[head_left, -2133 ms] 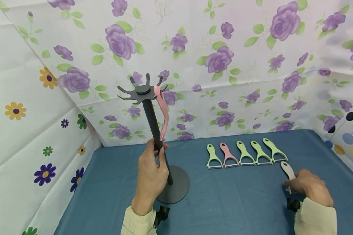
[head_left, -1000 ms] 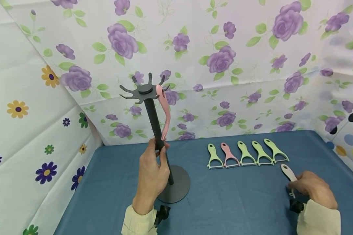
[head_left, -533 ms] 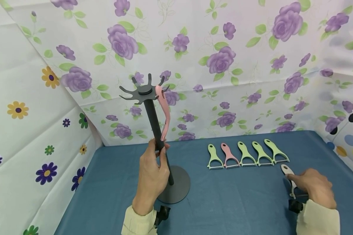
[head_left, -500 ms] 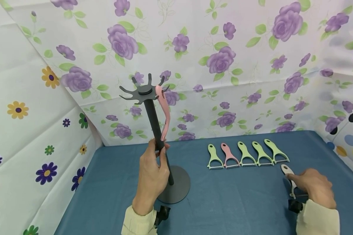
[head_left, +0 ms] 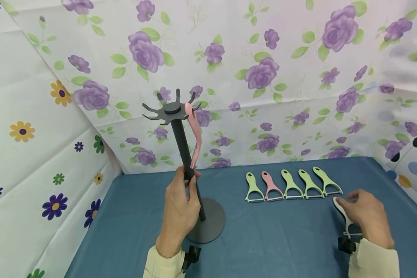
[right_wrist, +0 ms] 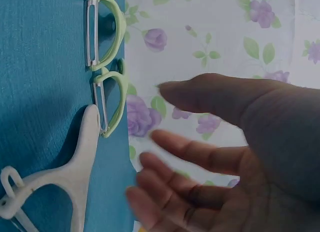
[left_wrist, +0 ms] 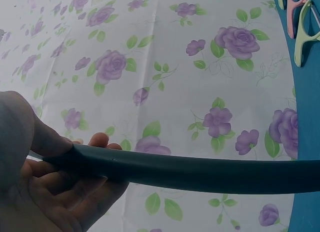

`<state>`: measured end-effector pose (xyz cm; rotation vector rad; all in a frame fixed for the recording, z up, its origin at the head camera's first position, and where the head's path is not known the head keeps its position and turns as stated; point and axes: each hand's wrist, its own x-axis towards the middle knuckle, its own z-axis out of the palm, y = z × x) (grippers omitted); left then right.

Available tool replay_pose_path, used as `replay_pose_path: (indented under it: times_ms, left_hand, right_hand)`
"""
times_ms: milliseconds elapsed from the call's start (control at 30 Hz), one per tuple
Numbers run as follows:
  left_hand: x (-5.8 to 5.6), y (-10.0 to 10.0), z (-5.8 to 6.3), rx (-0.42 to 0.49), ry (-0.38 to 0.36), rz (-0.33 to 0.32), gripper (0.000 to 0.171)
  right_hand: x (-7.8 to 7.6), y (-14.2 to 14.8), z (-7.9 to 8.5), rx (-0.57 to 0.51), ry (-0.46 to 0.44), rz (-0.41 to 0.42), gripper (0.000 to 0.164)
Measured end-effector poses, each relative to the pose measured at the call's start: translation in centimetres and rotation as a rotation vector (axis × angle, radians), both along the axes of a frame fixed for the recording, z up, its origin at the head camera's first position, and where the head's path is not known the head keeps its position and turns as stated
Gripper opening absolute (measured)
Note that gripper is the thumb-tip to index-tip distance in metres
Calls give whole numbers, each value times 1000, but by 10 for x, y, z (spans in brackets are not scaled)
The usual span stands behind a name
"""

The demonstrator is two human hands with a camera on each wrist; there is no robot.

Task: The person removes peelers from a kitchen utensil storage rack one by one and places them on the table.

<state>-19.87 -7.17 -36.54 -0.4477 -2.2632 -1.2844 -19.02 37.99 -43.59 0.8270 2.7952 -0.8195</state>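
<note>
My left hand point(head_left: 180, 212) grips the dark pole of a utensil stand point(head_left: 181, 143), fingers and thumb around it in the left wrist view. A pink peeler point(head_left: 195, 133) hangs from one hook of the stand's top. At the right, my right hand point(head_left: 368, 216) is over a white peeler point(head_left: 347, 226) lying on the table, partly hiding it. In the right wrist view the fingers are spread apart, with nothing between them, beside the white peeler point(right_wrist: 86, 157).
A row of peelers lies toward the table's back: a green peeler point(head_left: 251, 185), a pink peeler point(head_left: 268, 181) and several more green ones, the rightmost green peeler point(head_left: 321, 175) close to my right hand. Flowered sheets point(head_left: 229, 77) rise behind the blue table point(head_left: 271, 239).
My right hand has shifted from the white peeler's blade end toward its handle, its fingers now loosened. The white peeler has turned slightly. My left hand and the stand stay put.
</note>
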Motion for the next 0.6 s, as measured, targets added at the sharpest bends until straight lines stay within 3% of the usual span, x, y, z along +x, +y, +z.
replay_pose_path:
  times_ms: [400, 600]
  left_hand:
    - [-1, 1, 0, 24, -3, -1, 17]
    - [-1, 1, -1, 41, -19, 6, 16]
  right_hand:
    - [-1, -23, 0, 62, 438, 81, 34]
    - [-6, -39, 1, 102, 581, 174, 29]
